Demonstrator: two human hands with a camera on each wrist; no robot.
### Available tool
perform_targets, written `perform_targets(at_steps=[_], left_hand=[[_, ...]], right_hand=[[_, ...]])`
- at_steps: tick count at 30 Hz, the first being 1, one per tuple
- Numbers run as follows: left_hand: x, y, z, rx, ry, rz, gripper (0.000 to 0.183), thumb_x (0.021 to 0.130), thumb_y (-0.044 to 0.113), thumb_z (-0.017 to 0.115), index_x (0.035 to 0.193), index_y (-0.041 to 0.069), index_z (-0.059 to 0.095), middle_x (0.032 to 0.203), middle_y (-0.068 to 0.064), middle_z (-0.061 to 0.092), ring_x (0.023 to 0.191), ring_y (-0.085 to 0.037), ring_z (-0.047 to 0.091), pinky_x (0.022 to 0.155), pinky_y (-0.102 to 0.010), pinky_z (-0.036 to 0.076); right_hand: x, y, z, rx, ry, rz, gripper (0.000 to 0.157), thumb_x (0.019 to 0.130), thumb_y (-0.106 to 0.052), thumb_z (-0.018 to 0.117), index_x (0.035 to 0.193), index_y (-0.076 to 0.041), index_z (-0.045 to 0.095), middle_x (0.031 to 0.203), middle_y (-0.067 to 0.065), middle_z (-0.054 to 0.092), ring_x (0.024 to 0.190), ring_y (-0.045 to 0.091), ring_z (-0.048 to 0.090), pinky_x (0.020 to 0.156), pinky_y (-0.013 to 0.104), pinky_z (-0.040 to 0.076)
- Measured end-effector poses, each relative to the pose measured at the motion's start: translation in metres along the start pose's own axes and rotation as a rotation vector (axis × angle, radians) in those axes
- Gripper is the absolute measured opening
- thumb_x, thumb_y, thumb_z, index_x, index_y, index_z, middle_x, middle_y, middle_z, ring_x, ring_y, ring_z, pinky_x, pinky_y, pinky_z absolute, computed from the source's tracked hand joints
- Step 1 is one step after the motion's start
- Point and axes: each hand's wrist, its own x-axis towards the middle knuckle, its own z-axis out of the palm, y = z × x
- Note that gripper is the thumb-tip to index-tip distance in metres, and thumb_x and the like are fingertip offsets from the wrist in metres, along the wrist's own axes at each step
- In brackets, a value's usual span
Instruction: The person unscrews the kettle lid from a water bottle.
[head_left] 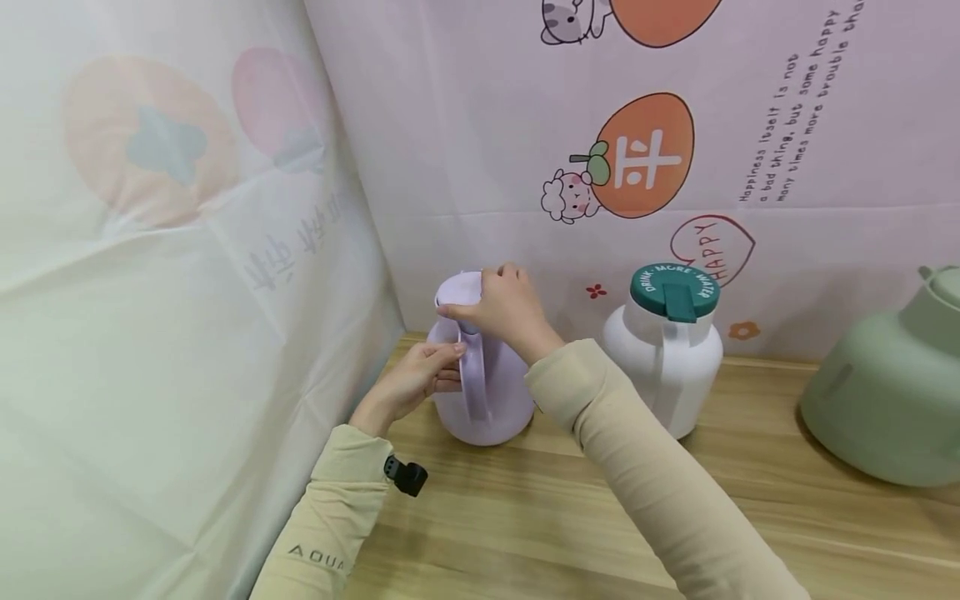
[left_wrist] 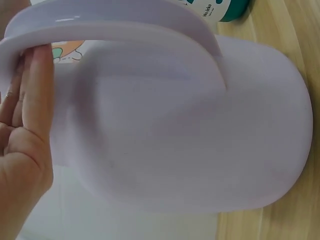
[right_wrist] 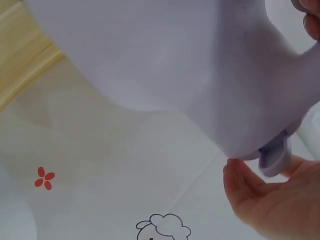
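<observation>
A lilac vacuum jug (head_left: 512, 396) stands upright on the wooden table, in the corner by the cloth walls. My left hand (head_left: 411, 375) holds its handle (head_left: 474, 383), thumb on the near side and fingers through the loop. In the left wrist view the fingers of that hand (left_wrist: 30, 115) reach up inside the handle's arch. Over the jug's top, my right hand (head_left: 510, 304) grips the round lid (head_left: 457, 288), thumb at the front and fingers over the far side. The right wrist view shows its fingertips at the lid's edge beside a small lilac tab (right_wrist: 278, 159).
Right of the lilac jug stands a white jug (head_left: 693, 392) with a dark green lid (head_left: 660, 287). A larger sage green jug (head_left: 885, 400) stands at the far right. Printed cloth (head_left: 487, 150) hangs behind, and pale cloth (head_left: 187, 400) closes off the left side of the table (head_left: 510, 525).
</observation>
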Motion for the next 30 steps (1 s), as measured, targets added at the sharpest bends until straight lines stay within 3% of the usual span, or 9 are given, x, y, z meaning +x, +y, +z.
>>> perform_targets(at_steps=[5,11,18,24,30], left_hand=[[-0.001,0.002,0.002,0.044,0.015,-0.023,0.033,0.099,0.02,0.045,0.106,-0.009,0.058,0.084,0.005,0.063,0.08,-0.006,0.064,0.08,-0.023,0.056],[-0.002,0.003,0.003,0.041,0.028,-0.022,0.025,0.099,0.019,0.045,0.089,0.005,0.062,0.081,0.005,0.061,0.078,-0.006,0.064,0.078,-0.023,0.057],[-0.002,0.006,0.002,0.045,0.022,-0.018,0.025,0.099,0.019,0.044,0.085,0.008,0.061,0.082,0.006,0.061,0.078,-0.006,0.064,0.079,-0.023,0.056],[-0.003,0.005,0.002,0.055,0.025,-0.019,0.026,0.1,0.019,0.044,0.08,0.012,0.06,0.082,0.005,0.059,0.078,-0.006,0.063,0.079,-0.023,0.056],[-0.003,0.005,0.002,0.063,0.023,-0.018,0.025,0.099,0.02,0.044,0.083,0.01,0.06,0.084,0.004,0.059,0.08,-0.006,0.063,0.082,-0.025,0.056]], right_hand=[[0.0,-0.003,0.004,-0.1,0.051,0.024,0.078,0.079,-0.063,0.064,0.123,0.001,0.059,0.117,0.02,0.057,0.111,0.034,0.052,0.096,0.042,0.046],[0.003,-0.002,-0.001,-0.092,0.041,-0.006,0.072,0.08,-0.06,0.066,0.116,0.002,0.063,0.113,0.018,0.059,0.106,0.031,0.054,0.092,0.041,0.048],[0.004,0.001,-0.006,-0.024,-0.017,-0.045,0.066,0.081,-0.053,0.068,0.12,0.0,0.062,0.118,0.018,0.058,0.11,0.032,0.053,0.095,0.042,0.047],[0.01,0.009,-0.01,0.062,-0.113,-0.091,0.071,0.085,-0.044,0.067,0.137,0.001,0.049,0.137,0.023,0.049,0.128,0.036,0.044,0.108,0.044,0.039],[0.015,0.02,-0.013,0.151,-0.171,-0.191,0.067,0.087,-0.034,0.068,0.14,0.0,0.045,0.144,0.025,0.042,0.134,0.037,0.039,0.113,0.046,0.034]])
